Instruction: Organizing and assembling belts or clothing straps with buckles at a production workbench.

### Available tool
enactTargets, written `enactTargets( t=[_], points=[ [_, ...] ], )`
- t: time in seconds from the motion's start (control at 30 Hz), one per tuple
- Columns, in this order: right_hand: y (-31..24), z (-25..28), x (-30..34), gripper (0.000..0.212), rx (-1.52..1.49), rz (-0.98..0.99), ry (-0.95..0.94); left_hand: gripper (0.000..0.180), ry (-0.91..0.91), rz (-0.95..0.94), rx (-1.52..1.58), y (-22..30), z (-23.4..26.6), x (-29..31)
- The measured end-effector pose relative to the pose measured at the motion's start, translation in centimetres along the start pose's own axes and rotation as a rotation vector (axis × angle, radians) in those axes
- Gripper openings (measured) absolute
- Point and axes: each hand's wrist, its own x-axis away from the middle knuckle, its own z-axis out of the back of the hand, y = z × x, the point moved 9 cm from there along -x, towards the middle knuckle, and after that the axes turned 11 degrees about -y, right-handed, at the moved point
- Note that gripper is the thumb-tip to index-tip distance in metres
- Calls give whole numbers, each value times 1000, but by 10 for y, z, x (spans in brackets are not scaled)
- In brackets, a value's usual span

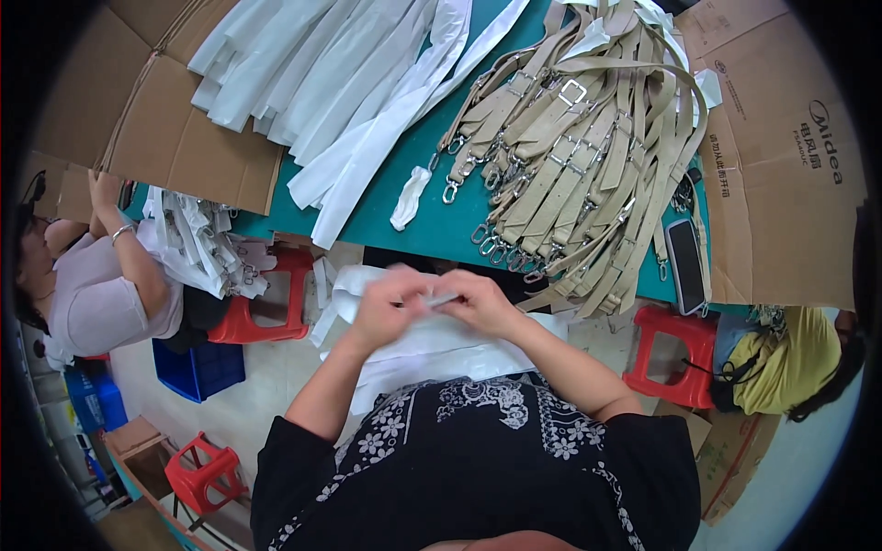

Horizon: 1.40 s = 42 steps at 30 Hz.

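I see strips [312, 73] on the bench [450, 234], straps [560, 170] right of them, and a phone [684, 262] at the straps' right. More strips lie beneath the hands [480, 301], with a stool [675, 358] to my right.

small pale-grey piece [445, 299] held aloft, partly hidden, blurred; white sheets [427, 356] overlapping beneath.

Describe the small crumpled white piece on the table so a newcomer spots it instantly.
Find the green table; toward its near edge, look between the long white strips and the heap of beige straps. The small crumpled white piece lies in that gap, far shorter than the strips.
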Motion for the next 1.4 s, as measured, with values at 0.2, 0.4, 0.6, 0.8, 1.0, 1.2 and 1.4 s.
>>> enactTargets(
  t=[0.2, 0.4, 0.6, 0.8, 1.0, 1.2, 1.4],
  points=[
    [-44, 14, 5, 25, -150, 118, -88, 19, 413, 328, -870, -39, 69, -63],
    [-29, 44, 15, 14, -348, -157, 183, 30, 271, 521, -786, -37, 64, -72],
    [-42, 63, -22, 13, -160, -156, 52, 42, -80, 48, -69, 19, 16, -63],
    [-53, 94, -91, 19, -11, -268, -325, 38, 212, 140, 571, -21, 25, -38],
    [-66, 47, -114, 16, 230, -134, -727, 20, 779, 185, 714, -42, 80, -6],
    [-24, 154, -174, 31, 1060, 22, -259, 16, 508, 297, 546, -39, 92, 8],
    [-28, 164, -187, 17, 1062, 131, -301, 12, 512, 341, 492, -34, 92, 3]
  ],
)
